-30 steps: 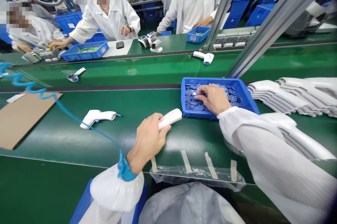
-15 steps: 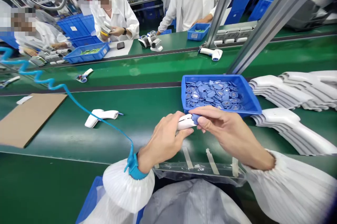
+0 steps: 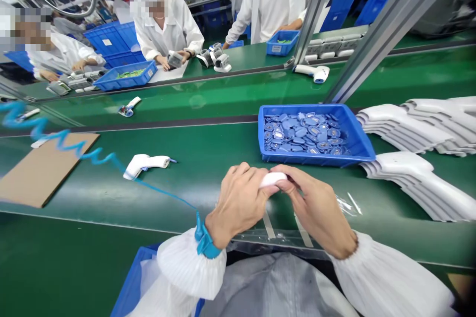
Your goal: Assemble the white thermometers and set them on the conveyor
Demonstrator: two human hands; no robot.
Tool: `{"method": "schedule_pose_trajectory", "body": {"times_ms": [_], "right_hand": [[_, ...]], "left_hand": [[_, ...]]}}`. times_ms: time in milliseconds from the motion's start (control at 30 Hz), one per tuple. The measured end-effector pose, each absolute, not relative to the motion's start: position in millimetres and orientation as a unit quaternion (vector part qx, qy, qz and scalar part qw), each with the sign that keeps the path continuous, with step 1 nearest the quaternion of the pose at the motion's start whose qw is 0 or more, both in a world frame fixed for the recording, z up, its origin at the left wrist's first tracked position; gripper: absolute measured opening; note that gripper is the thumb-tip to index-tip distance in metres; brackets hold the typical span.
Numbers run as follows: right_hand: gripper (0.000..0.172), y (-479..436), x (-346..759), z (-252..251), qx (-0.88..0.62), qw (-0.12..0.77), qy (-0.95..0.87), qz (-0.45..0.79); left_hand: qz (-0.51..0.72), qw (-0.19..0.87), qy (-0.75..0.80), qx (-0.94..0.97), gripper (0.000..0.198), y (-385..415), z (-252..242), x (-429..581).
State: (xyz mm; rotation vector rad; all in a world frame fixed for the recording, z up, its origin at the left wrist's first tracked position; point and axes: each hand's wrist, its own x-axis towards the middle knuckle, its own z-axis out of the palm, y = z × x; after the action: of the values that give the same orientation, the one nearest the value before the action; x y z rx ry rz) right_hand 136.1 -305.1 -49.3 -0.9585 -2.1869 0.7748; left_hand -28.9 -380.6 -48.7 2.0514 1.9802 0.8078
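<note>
My left hand (image 3: 243, 198) is closed round a white plastic housing (image 3: 273, 179), of which only a smooth rounded end shows. My right hand (image 3: 316, 203) grips that same end with thumb and fingers. Most of the housing is hidden by both hands, and I cannot see a blue piece on it now. Just beyond my hands stands a blue bin (image 3: 316, 159) of small blue plastic pieces (image 3: 301, 133). To the left, a white gun-shaped device (image 3: 147, 164) lies on the green bench. A blue wrist strap (image 3: 208, 243) with a coiled cord (image 3: 85, 153) is on my left wrist.
Stacked white gun-shaped shells (image 3: 412, 178) stand at the right. A cardboard sheet (image 3: 48, 173) lies at the left. Small white strips (image 3: 349, 204) lie right of my hand. A metal post (image 3: 375, 34) rises beyond the bin. Across the green conveyor (image 3: 208, 94), co-workers in white handle grey-and-white parts.
Both hands have turned the housing, so its slotted side and the blue piece no longer show. My right hand has moved left and nearer to me. Across the conveyor, a co-worker has lowered a part.
</note>
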Motion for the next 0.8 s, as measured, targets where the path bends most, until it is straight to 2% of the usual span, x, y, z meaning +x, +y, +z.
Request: {"method": "schedule_pose_trajectory", "body": {"times_ms": [100, 200, 333, 433, 567, 633, 667, 733, 800], "right_hand": [[0.024, -308.3, 143.7, -43.6, -0.377, 0.248, -0.83, 0.328], [0.024, -314.4, 144.8, -42.5, -0.339, 0.188, -0.851, 0.354], [0.028, -326.7, 141.6, -52.6, -0.313, 0.204, -0.864, 0.337], [0.031, -330.0, 140.1, -55.7, -0.347, 0.196, -0.84, 0.368], [0.048, -320.3, 135.4, -54.6, -0.488, 0.115, -0.671, 0.547], [0.055, -315.5, 132.1, -57.7, -0.514, 0.044, -0.56, 0.649], [0.055, -314.6, 130.6, -60.4, -0.508, 0.02, -0.54, 0.671], [0.049, -316.9, 128.2, -67.1, -0.477, 0.023, -0.606, 0.636], [0.042, -323.3, 126.6, -73.7, -0.421, 0.065, -0.738, 0.524]], "left_hand": [[0.366, 0.051, 0.734, 0.569, 0.025, -385.7, -61.5, -24.8], [0.423, 0.012, 0.771, 0.476, 0.044, -381.4, -76.1, -23.4], [0.438, -0.063, 0.744, 0.501, 0.052, -368.4, -86.1, -26.7], [0.428, -0.025, 0.733, 0.528, 0.052, -371.2, -81.9, -31.5], [0.477, 0.06, 0.697, 0.532, 0.019, -391.6, -76.5, -35.7], [0.541, 0.061, 0.677, 0.496, 0.021, -395.0, -80.4, -36.3], [0.566, 0.06, 0.679, 0.463, 0.029, -392.7, -83.8, -36.7], [0.591, 0.064, 0.699, 0.398, 0.045, -380.7, -91.3, -38.2], [0.58, 0.055, 0.723, 0.37, 0.051, -363.4, -97.1, -40.6]]}}
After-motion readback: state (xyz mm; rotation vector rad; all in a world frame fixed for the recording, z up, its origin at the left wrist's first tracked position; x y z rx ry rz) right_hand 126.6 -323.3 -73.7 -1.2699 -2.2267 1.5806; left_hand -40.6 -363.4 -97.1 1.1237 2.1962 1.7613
